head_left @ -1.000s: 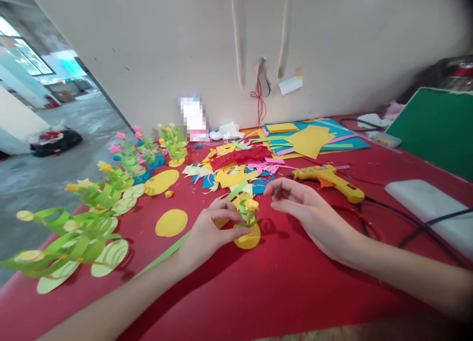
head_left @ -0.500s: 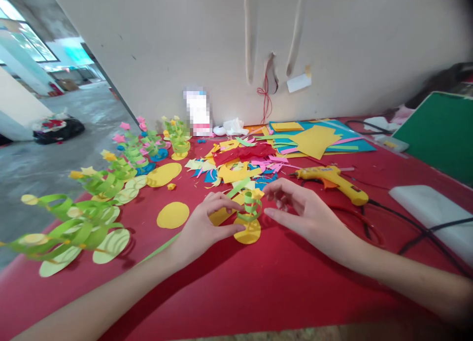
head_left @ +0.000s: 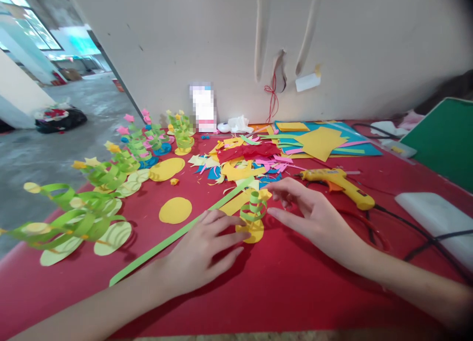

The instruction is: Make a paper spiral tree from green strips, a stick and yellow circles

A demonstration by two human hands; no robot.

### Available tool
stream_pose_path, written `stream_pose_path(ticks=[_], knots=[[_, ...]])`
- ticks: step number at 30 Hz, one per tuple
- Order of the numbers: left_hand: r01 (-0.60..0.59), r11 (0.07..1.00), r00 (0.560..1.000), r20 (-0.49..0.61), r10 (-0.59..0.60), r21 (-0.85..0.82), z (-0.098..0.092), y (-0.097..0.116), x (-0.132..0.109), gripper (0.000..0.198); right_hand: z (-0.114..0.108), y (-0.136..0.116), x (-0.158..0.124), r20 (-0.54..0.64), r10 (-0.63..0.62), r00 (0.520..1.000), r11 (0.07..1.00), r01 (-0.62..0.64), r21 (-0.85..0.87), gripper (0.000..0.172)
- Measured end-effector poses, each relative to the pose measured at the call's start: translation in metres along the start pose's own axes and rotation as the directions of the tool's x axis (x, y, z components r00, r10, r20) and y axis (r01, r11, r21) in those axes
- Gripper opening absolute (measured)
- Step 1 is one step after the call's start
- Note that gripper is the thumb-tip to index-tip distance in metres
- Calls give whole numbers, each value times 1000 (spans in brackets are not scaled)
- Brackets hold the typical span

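Head view: open left hand [head_left: 201,250] and open right hand [head_left: 314,218] flank one green spiral [head_left: 254,209], one glue gun [head_left: 340,181] nearby.

Craft workshop, red table [head_left: 295,291], paper scraps [head_left: 244,163], glue gun [head_left: 338,179], bare concrete floor [head_left: 44,153]

Red worktop [head_left: 281,282]; lime-green paper spiral [head_left: 254,208] on a yellow disc [head_left: 253,231]; long green paper strip [head_left: 166,247]; plain yellow paper circle [head_left: 175,210]; yellow glue gun [head_left: 340,181] with orange trigger; pink, red, yellow and blue paper scraps [head_left: 244,163]; dark green board [head_left: 443,139].
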State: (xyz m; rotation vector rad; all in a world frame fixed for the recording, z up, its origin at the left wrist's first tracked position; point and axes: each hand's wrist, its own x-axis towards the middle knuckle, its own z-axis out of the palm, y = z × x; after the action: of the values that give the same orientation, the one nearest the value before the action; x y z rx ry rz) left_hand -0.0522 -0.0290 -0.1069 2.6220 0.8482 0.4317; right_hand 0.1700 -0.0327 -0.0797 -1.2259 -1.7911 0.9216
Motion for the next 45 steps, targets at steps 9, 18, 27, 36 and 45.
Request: stream_pose_path(ticks=[9,18,27,36,45], knots=[[-65,996,996,72,60,59,3,-1,4,38,7,9,6,-6,19,1000,999,-19,27,18],[-73,990,980,192,50,117,5,-3,3,36,7,7,6,46,11,999,999,-14,48,7],[-94,992,987,139,82,81,4,-3,5,34,10,6,7,64,10,998,997,-15,71,17],[-185,971,965,-158,208,151,0,-4,-3,27,8,-5,13,77,167,983,969,-178,170,15],[-173,962,869,-428,250,212,-7,13,-8,16,-1,-18,6,161,378,912,775,-407,483,14]])
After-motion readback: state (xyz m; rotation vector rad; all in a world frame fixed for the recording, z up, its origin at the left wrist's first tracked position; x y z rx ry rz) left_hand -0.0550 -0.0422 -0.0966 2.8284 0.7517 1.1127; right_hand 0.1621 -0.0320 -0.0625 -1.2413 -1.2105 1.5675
